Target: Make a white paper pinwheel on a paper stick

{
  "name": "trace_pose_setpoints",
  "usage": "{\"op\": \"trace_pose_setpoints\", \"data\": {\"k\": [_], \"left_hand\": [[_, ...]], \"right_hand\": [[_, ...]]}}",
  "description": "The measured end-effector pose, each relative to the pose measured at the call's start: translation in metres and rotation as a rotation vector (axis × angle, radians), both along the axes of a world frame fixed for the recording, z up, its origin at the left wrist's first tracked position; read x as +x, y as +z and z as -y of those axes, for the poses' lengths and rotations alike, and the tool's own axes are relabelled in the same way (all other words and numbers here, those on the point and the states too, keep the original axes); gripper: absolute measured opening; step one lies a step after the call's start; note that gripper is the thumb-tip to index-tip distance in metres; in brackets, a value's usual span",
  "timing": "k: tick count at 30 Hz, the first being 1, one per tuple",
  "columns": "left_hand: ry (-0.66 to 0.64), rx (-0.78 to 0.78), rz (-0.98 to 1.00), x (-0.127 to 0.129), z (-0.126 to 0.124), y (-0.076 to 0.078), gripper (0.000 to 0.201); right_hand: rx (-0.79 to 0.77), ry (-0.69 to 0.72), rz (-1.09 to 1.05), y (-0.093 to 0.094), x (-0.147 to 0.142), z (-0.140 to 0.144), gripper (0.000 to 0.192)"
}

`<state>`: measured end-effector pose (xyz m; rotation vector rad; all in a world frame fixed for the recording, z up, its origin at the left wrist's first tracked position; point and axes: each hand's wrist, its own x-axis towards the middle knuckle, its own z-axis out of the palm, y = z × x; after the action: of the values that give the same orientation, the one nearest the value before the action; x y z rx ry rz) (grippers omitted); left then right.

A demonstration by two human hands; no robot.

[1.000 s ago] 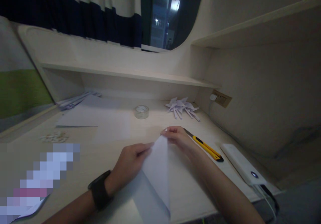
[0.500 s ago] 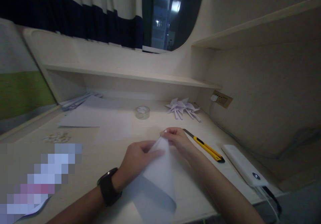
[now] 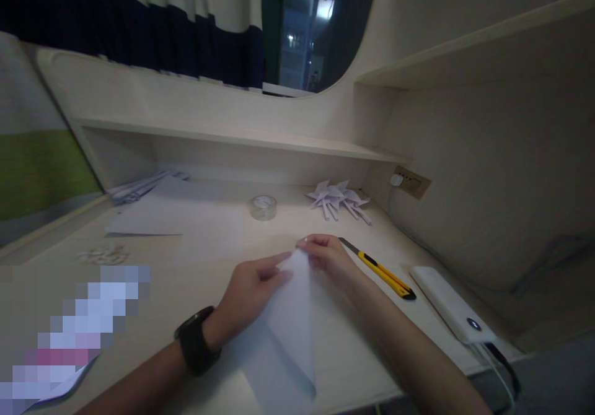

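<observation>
Folded white paper sheet (image 3: 288, 316) positioned on the desk (image 3: 186, 291), near its front edge, lower centre of view. Sheet raised into a pointed fold, apex directed away from the person.

Left hand (image 3: 248, 291): resting on the left flank of the sheet, forefinger extended toward the apex, fingers pressed onto the paper. Black watch (image 3: 195, 340) worn on the left wrist.

Right hand (image 3: 328, 257): closed on the apex of the sheet, fingertips pinching the point. Both hands brought together at the apex, nearly touching.

Surrounding items:
- Yellow utility knife (image 3: 381, 270): lying flat just beside the right hand, on its right, angled toward the front right.
- White power bank (image 3: 449, 306): further right, near the desk edge, cable attached at its near end.
- Roll of clear tape (image 3: 263, 207): lying flat beyond the hands, well apart from them.
- Folded paper shapes (image 3: 337, 198): clustered at the rear of the desk, right of the tape.
- Loose paper sheets (image 3: 171, 214): spread flat at rear left.
- Small pale pieces (image 3: 102, 255): scattered at left; nature not discernible.
- Wall socket (image 3: 411, 183): on the right wall, plug inserted.
</observation>
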<state>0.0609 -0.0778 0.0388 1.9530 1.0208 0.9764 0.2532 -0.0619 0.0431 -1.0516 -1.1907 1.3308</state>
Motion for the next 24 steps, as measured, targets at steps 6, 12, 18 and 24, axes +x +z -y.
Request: {"op": "trace_pose_setpoints", "data": {"k": [6,12,18,24], "left_hand": [[0.091,0.131,-0.006,-0.004,0.003,-0.006,0.028],[0.073,0.192,-0.049,-0.007,0.003,-0.009,0.028],[0.031,0.346,-0.116,-0.010,0.005,-0.010,0.030],[0.033,0.501,-0.158,-0.011,0.013,-0.005,0.031]], "right_hand": [[0.010,0.054,-0.007,0.005,0.003,0.003,0.024],[0.056,0.058,0.057,0.005,0.006,0.003,0.022],[0.138,0.036,0.117,0.009,0.007,0.004,0.022],[0.210,-0.002,0.096,0.018,0.009,0.010,0.017]]}}
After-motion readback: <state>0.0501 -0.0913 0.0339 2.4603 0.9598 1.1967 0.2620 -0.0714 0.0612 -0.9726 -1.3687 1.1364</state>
